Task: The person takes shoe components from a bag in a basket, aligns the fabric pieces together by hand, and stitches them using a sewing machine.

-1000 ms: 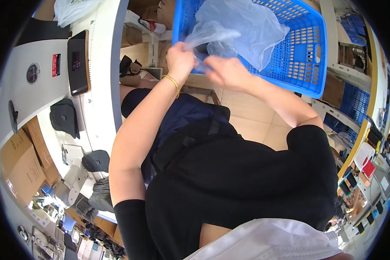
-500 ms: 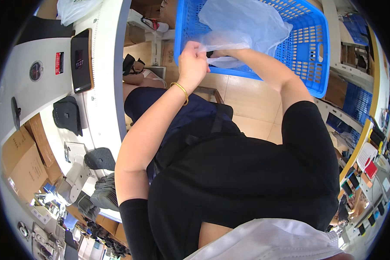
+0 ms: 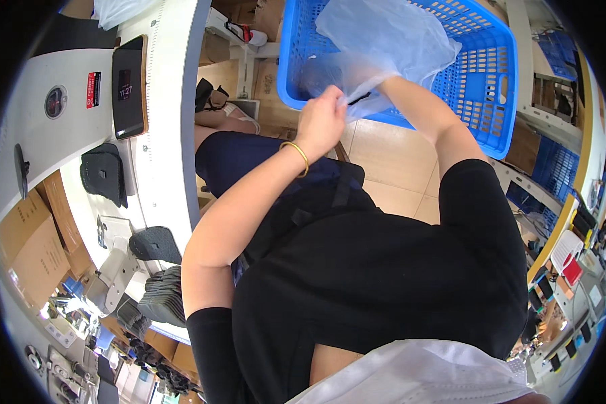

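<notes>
A clear plastic bag (image 3: 390, 34) lies in a blue slotted plastic basket (image 3: 495, 138) in front of me. My left hand (image 3: 322, 120), below a gold bangle, is closed on the bag's near edge at the basket's front rim. My right hand (image 3: 362, 75) reaches inside the bag. Its fingers are blurred behind the plastic, so whether it holds anything does not show. A small dark strip is visible at the bag's mouth, between the two hands.
On the white table (image 3: 165, 168) at my left lie a phone (image 3: 129, 87), dark padded pieces (image 3: 104, 174) and a stack of grey-black pads (image 3: 165, 296). Cardboard boxes (image 3: 37, 249) stand beyond. Shelving with blue baskets (image 3: 555, 165) is at the right.
My left hand has moved right and slightly nearer me, drawing the bag's edge along. My right hand has gone deeper under the plastic, which now covers it.
</notes>
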Tool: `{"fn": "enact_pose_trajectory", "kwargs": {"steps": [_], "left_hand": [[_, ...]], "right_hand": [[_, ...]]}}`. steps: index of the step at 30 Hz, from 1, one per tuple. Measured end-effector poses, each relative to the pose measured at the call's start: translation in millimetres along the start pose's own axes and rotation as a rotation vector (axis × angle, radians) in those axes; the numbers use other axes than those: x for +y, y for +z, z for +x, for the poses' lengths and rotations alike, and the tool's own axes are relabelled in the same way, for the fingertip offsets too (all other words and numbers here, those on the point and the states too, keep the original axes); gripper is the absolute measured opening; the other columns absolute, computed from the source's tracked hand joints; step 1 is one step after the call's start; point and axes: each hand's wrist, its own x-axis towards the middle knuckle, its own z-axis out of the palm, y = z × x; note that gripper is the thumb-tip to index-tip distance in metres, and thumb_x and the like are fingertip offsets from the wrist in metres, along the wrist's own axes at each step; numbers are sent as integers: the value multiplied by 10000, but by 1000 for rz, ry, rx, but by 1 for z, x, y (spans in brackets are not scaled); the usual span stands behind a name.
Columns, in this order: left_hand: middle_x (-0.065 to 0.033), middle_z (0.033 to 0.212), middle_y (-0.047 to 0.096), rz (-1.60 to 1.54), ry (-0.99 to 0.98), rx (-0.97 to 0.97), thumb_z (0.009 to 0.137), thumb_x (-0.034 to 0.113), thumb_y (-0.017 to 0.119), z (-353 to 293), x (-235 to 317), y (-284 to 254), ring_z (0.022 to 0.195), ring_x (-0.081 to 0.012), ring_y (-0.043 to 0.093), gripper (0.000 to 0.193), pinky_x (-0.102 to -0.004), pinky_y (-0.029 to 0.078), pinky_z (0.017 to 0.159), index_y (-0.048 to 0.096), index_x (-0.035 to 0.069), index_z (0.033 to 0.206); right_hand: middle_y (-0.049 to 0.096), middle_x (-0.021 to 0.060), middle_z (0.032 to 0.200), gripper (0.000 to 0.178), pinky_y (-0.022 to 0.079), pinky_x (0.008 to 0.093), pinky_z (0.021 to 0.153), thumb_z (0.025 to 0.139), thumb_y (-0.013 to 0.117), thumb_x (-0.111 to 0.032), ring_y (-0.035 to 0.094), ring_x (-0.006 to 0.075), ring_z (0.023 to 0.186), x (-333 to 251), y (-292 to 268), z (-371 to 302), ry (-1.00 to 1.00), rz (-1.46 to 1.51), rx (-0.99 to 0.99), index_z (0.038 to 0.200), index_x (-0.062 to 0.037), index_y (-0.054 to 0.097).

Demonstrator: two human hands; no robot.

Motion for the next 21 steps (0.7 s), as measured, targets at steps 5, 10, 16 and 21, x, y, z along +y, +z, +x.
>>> {"fn": "enact_pose_trajectory", "kwargs": {"steps": [5, 10, 16, 21], "left_hand": [[-173, 650, 637, 126, 133, 7, 897, 121, 580, -16, 4, 12, 607, -346, 651, 130, -453, 487, 589, 576, 34, 994], [-194, 715, 645, 2, 38, -93, 878, 107, 580, -12, 13, 14, 703, -384, 645, 148, -491, 469, 628, 550, 32, 1003], [-177, 945, 648, 314, 92, -27, 851, 93, 580, 0, 34, -6, 879, -348, 643, 198, -455, 501, 713, 566, 27, 1037], [-119, 1075, 568, 567, 942, 203, 810, 92, 562, 16, 51, -7, 1086, -269, 569, 271, -363, 510, 848, 575, 13, 1069]], "right_hand": [[629, 236, 1150, 552, 528, 487, 813, 802, 681, -289, 647, 381, 1008, -27, 45, 10, 21, -34, 68, 1283, -53, 544], [628, 241, 1148, 556, 528, 494, 806, 815, 661, -294, 648, 384, 1007, -25, 71, 12, 58, -79, 147, 1303, -61, 531], [628, 256, 1132, 557, 520, 534, 781, 877, 570, -359, 639, 364, 1025, -40, 33, 20, -52, -119, -27, 1345, -73, 472], [633, 247, 1119, 559, 522, 520, 780, 874, 578, -363, 642, 354, 1012, -68, 16, 16, -79, -28, -11, 1338, -70, 472]]}}
